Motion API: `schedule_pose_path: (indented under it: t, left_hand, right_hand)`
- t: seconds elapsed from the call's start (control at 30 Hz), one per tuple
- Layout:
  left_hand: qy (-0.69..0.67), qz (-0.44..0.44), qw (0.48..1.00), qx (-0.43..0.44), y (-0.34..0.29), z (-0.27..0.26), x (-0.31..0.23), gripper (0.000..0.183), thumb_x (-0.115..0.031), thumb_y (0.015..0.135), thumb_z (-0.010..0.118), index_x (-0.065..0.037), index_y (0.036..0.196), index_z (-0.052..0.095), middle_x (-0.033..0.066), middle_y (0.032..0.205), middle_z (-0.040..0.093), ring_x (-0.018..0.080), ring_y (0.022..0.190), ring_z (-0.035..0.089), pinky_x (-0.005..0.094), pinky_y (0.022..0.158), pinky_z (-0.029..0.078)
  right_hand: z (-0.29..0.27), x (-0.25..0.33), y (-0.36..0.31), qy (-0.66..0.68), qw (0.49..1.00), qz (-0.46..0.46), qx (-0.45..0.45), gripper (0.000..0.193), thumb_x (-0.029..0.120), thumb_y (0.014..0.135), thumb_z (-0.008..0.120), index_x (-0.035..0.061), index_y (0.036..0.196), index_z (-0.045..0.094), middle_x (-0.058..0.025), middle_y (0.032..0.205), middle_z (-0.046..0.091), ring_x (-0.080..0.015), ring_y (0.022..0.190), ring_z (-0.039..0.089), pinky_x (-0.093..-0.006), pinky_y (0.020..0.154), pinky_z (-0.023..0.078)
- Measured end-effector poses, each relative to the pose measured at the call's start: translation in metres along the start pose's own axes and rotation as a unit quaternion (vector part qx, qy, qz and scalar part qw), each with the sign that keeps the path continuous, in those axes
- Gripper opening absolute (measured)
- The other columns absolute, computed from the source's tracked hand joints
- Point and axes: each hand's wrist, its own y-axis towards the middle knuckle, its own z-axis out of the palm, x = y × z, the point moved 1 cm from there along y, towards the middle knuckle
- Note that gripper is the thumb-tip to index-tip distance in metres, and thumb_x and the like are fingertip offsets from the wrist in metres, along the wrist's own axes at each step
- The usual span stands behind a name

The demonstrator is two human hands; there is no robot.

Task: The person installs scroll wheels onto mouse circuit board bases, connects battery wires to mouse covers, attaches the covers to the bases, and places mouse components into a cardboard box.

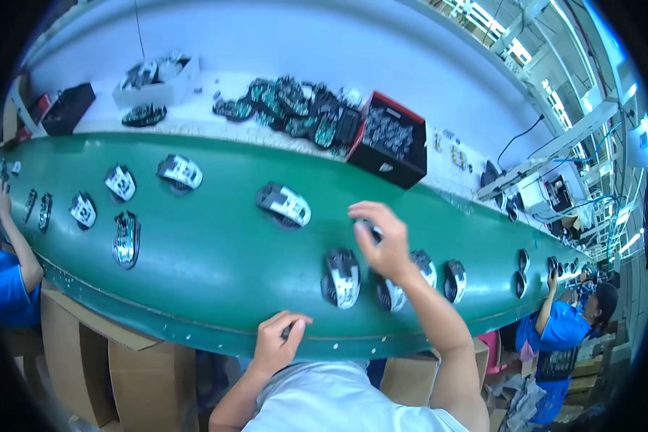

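The right hand (387, 248) is up over the green belt (216, 241), its fingers bent and its thumb a little apart from them. A dark piece (369, 230) shows in that gap, but I cannot tell if it is pinched or just lies behind. The left hand (273, 345) is at the near edge of the belt, thumb and fingers pinching a small dark bit (286, 332) (most of it is hidden).

The mouse (340, 279) that matters most, I think, lies between the two hands. It is near and left of the right hand, and far and right of the left hand. The right hand is closer, just beside it, with its thumb on that side. The mouse points long ways from far to near, its near end a bit to the right, so a grip would best close on it from left and right. A second mouse (389, 295) is just to its right, partly under the right arm (439, 313), so there is less room on that side.
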Motion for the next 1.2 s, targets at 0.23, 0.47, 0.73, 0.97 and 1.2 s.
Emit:
schedule_pose_path:
  t: [0.23, 0.47, 0.73, 0.97, 1.2]
  left_hand:
    - [0.308, 0.081, 0.941, -0.118, 0.038, 0.009, -0.010, 0.009, -0.001, 0.086, 0.058, -0.002, 0.089, 0.066, 0.0155, 0.080, 0.062, 0.0343, 0.066, 0.062, 0.0412, 0.059, 0.050]
    - [0.320, 0.050, 0.934, -0.150, 0.061, 0.012, 0.003, 0.011, 0.000, 0.086, 0.055, 0.001, 0.091, 0.065, 0.0187, 0.080, 0.062, 0.0371, 0.069, 0.061, 0.0418, 0.062, 0.048]
    - [0.242, -0.049, 0.935, -0.255, 0.059, 0.011, 0.030, 0.018, -0.009, 0.097, 0.050, 0.000, 0.087, 0.062, -0.0008, 0.056, 0.050, 0.0036, 0.045, 0.042, 0.0205, 0.043, 0.029]
    - [0.154, -0.085, 0.942, -0.287, 0.062, 0.014, 0.032, 0.018, -0.011, 0.099, 0.049, 0.000, 0.089, 0.060, -0.0007, 0.058, 0.049, 0.0023, 0.044, 0.038, 0.0187, 0.041, 0.026]
    - [0.138, -0.085, 0.948, -0.274, 0.062, 0.016, 0.032, 0.019, -0.013, 0.100, 0.049, 0.000, 0.089, 0.060, -0.0006, 0.058, 0.049, 0.0025, 0.044, 0.038, 0.0186, 0.041, 0.026]
  right_hand:
    - [-0.180, -0.288, 0.067, -0.256, 0.934, 0.196, -0.153, 0.018, 0.015, 0.087, 0.058, 0.0066, 0.098, 0.071, -0.0188, 0.093, 0.070, -0.0351, 0.085, 0.068, -0.0428, 0.076, 0.054]
    - [-0.240, -0.456, 0.002, -0.265, 0.872, 0.409, -0.043, 0.057, 0.038, 0.083, 0.065, 0.0123, 0.133, 0.057, -0.0310, 0.134, 0.050, -0.0423, 0.122, 0.052, -0.0455, 0.100, 0.045]
    - [-0.231, -0.522, 0.014, -0.272, 0.912, 0.306, 0.001, 0.088, 0.066, 0.075, 0.067, 0.0205, 0.146, 0.042, -0.0249, 0.149, 0.037, -0.0478, 0.139, 0.029, -0.0520, 0.113, 0.029]
    - [-0.212, -0.526, 0.020, -0.327, 0.924, 0.180, -0.080, 0.037, 0.038, 0.086, 0.063, 0.0165, 0.116, 0.067, -0.0109, 0.124, 0.062, -0.0367, 0.118, 0.053, -0.0497, 0.098, 0.044]
    - [-0.205, -0.513, 0.034, -0.354, 0.902, 0.239, -0.068, 0.032, 0.031, 0.083, 0.066, 0.0148, 0.110, 0.069, -0.0092, 0.117, 0.060, -0.0326, 0.108, 0.057, -0.0500, 0.087, 0.047]
